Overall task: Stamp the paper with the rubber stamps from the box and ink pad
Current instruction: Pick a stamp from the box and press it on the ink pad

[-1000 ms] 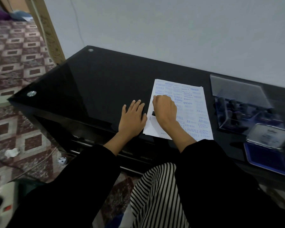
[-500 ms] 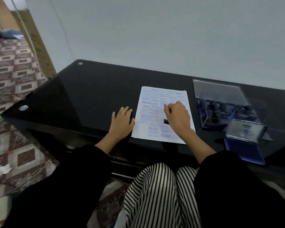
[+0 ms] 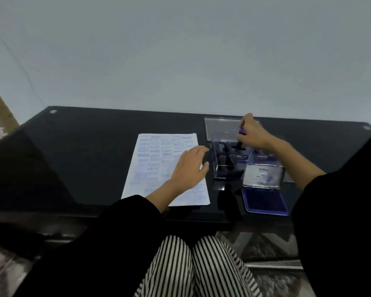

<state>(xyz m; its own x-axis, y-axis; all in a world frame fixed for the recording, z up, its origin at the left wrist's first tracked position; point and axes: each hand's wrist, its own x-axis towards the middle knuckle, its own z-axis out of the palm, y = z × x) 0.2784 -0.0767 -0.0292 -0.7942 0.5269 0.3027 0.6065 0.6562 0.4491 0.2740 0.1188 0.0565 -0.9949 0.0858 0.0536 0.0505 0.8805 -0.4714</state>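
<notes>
A pale grey wall [image 3: 180, 61] rises behind a glossy black worktop [image 3: 84, 157]. The paper [image 3: 150, 168], crowded with blue prints, lies at the middle. The left hand [image 3: 190, 166] is over its right edge with fingers [image 3: 198, 150] straight and loosely spread, pointing at the clear box [image 3: 221, 174] just beside the sheet; whether the palm touches the paper I cannot tell. The right hand [image 3: 254, 135] is above the open box, its fingers curled round a stamp [image 3: 240, 145] whose dark base hangs below them, over the other stamps [image 3: 227, 159] standing inside. The ink pad [image 3: 266, 200] sits near the front edge, touching the box, its lid [image 3: 262, 175] propped upright.
</notes>
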